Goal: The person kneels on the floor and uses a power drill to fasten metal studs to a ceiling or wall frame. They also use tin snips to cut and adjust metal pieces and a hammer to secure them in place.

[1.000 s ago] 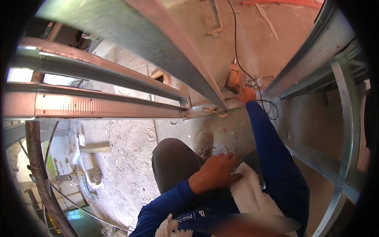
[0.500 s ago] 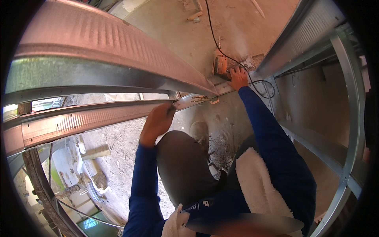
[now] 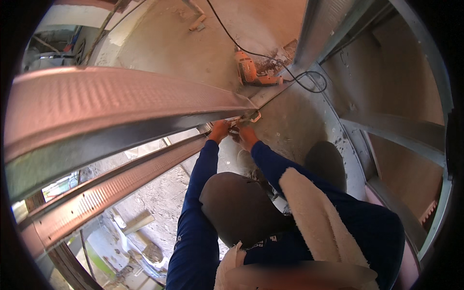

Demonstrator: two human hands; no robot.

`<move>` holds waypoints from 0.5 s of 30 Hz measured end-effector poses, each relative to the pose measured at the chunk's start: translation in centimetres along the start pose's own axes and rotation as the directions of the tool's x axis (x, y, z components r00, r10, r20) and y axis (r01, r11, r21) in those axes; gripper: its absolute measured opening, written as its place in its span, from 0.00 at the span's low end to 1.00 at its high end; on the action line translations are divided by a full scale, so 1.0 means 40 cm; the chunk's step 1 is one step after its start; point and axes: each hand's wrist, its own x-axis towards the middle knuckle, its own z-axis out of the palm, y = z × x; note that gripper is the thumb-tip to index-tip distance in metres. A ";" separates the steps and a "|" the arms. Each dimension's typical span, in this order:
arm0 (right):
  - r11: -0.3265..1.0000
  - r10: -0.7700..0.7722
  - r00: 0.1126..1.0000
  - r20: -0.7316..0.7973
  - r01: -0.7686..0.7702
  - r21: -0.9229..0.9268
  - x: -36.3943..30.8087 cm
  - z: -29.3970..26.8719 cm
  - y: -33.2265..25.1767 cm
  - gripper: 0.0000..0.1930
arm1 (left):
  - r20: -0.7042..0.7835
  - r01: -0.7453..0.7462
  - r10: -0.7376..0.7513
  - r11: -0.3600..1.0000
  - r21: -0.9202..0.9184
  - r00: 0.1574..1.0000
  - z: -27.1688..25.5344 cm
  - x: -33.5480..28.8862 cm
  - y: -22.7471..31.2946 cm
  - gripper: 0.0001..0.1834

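Left hand (image 3: 220, 131) and right hand (image 3: 247, 137): close together at the floor rail (image 3: 268, 95), fingers curled; whether either grip holds anything, cannot tell.
Small pale piece (image 3: 257, 116): at the rail, just beside the right hand; presumably light and stiff, best pinched at one edge.
Drill (image 3: 247, 70), orange: lying beyond the hands; probably heavy, rigid, best taken by its handle.
Black cord (image 3: 325, 82): looped near the drill.

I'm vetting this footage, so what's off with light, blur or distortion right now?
In the head view, the large metal stud bows with fisheye curvature, the concrete floor at lower left glares pale, a blurred oval smears the bottom edge, and the left hand and right hand are too small for finger detail.
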 end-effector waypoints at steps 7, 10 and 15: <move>0.993 -0.055 0.984 -0.171 0.036 -0.108 0.068 0.024 -0.010 0.06 | -0.081 -0.325 0.456 0.736 0.594 0.886 -0.025 -0.002 -0.023 0.23; 0.996 -0.067 0.982 -0.179 0.056 -0.066 0.079 0.028 -0.005 0.07 | -0.113 -0.365 0.573 0.648 0.668 0.811 -0.031 0.027 -0.052 0.24; 0.991 -0.067 0.988 -0.138 0.050 -0.121 0.056 -0.012 0.002 0.10 | -0.124 -0.400 0.653 0.590 0.702 0.747 -0.048 0.045 -0.052 0.26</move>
